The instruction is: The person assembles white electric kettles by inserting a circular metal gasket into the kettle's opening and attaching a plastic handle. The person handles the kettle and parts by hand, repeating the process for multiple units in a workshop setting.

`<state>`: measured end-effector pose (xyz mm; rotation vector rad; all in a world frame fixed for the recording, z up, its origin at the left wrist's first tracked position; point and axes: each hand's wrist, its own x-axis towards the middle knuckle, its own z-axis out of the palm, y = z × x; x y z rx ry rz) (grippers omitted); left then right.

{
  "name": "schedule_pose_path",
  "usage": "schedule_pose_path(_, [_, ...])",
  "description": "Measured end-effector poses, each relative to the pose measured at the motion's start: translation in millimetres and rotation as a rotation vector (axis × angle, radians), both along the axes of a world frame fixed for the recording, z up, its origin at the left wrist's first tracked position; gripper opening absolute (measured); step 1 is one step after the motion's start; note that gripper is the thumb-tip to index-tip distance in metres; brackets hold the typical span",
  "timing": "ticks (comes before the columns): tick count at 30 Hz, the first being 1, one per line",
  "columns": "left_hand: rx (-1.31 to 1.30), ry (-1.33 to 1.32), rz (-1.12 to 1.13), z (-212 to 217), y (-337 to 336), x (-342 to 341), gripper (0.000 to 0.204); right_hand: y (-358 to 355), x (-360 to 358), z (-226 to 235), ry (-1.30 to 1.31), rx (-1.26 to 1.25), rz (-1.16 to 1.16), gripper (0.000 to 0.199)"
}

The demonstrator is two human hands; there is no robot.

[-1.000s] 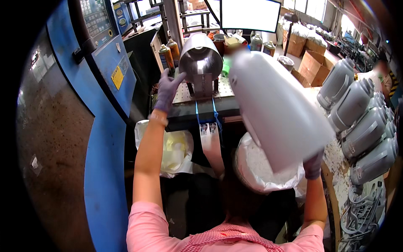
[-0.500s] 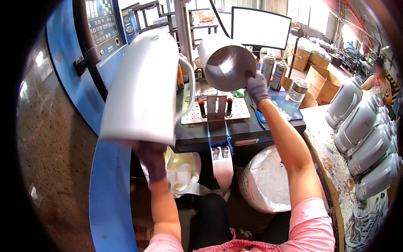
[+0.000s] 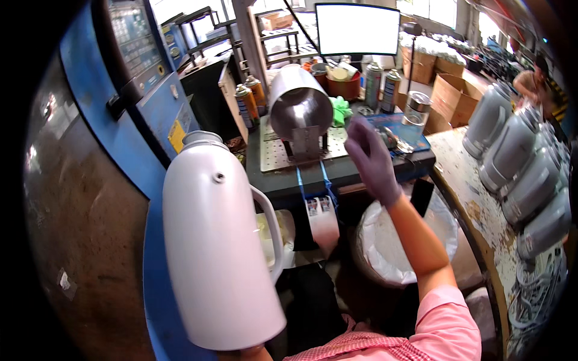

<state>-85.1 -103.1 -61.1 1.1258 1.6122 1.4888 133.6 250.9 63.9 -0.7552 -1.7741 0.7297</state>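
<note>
A large white jug-shaped housing (image 3: pixel 220 240) with a side handle stands tilted in front of me on the left, its narrower collared end up. My left forearm (image 3: pixel 250 353) reaches under its lower end and bears it; the hand itself is hidden behind the housing. On the perforated metal plate (image 3: pixel 274 157) of the bench lies a shiny metal cylinder (image 3: pixel 286 84), its round opening facing me, behind a small upright metal bracket (image 3: pixel 306 143). My right hand (image 3: pixel 372 157), in a purple-grey glove, is in the air right of the cylinder, empty, with the thumb apart from the fingers.
Grey jugs (image 3: pixel 509 141) line the table at right, with grey handles (image 3: pixel 539 295) nearer me. A white-lined bin (image 3: pixel 385 240) sits below the bench. Spray cans (image 3: pixel 372 84), a glass bottle (image 3: pixel 415 111) and a monitor (image 3: pixel 358 29) stand behind. A blue machine (image 3: pixel 159 96) flanks the left; a co-worker (image 3: pixel 530 87) sits far right.
The metal cylinder went from my right hand onto the plate, and that hand let go and drew back. The white housing came down and nearer to me with my left arm.
</note>
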Motion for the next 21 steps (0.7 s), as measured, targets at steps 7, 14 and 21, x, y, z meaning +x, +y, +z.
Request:
schedule_pose_path(7, [0.302, -0.072, -0.677, -8, 54, -24, 0.121, -163, 87, -115, 0.56, -0.684, 0.68, 0.106])
schedule_pose_path(14, [0.204, -0.312, -0.699, 33, 131, 87, 0.111, -255, 181, -119, -0.38, -0.449, 0.386, 0.092])
schedule_pose_path(21, [0.192, -0.184, -0.689, 38, 120, 111, 0.088, -305, 467, -102, -0.759, 0.001, -1.127, 0.039])
